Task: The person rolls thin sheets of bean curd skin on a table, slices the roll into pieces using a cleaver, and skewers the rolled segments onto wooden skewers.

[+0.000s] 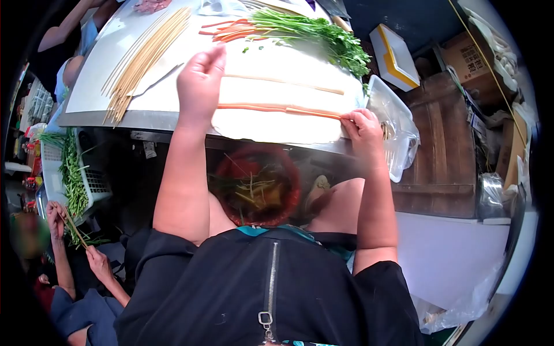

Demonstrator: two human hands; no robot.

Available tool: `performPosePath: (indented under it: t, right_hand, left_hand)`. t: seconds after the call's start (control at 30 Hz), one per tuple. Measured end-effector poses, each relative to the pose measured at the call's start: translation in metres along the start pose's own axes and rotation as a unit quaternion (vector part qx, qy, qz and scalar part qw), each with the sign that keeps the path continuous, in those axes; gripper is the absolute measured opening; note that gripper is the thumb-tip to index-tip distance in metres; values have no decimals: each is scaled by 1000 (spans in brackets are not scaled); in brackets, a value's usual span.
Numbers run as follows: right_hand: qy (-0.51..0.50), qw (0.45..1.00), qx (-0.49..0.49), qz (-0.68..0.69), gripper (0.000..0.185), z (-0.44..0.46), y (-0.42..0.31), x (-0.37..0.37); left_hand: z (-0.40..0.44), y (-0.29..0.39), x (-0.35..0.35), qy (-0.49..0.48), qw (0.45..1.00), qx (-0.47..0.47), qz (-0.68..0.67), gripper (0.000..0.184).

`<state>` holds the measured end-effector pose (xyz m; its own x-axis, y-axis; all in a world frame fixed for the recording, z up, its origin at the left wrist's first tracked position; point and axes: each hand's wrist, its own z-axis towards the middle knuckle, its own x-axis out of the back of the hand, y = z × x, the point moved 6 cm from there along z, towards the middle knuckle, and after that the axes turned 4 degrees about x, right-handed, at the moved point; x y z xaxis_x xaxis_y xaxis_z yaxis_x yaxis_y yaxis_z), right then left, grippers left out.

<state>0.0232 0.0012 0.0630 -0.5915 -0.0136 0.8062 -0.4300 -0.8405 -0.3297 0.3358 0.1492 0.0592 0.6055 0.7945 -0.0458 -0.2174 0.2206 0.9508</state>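
Note:
My right hand pinches the right end of a long orange strip, which lies across a pale flat sheet at the table's front edge. Another orange strip continues the line leftward. My left hand is raised above the sheet's left side, fingers curled together; whether anything is between them is hidden. Behind the sheet lie more orange-red strips and a bunch of leafy green herbs. A fan of thin wooden skewers rests left of my left hand.
The white table has a metal edge. A clear plastic tray adjoins its right end. A red basin stands below, between my knees. At left, another person's hands hold a thin stalk near a white basket of greens.

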Motion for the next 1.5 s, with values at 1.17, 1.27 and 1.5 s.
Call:
performPosePath:
  t: [1.17,1.27,1.5]
  right_hand:
    - [-195,976,-89,-48,27,195,38,-91]
    - [-128,987,-101,-3,29,205,36,-92]
    - [-50,988,19,-144,17,219,6,-100]
  left_hand:
    - [-58,27,-83,-218,900,-258,276,11]
    - [-57,32,-80,-210,907,-253,263,10]
    - [-55,31,-77,-184,917,-247,253,6]
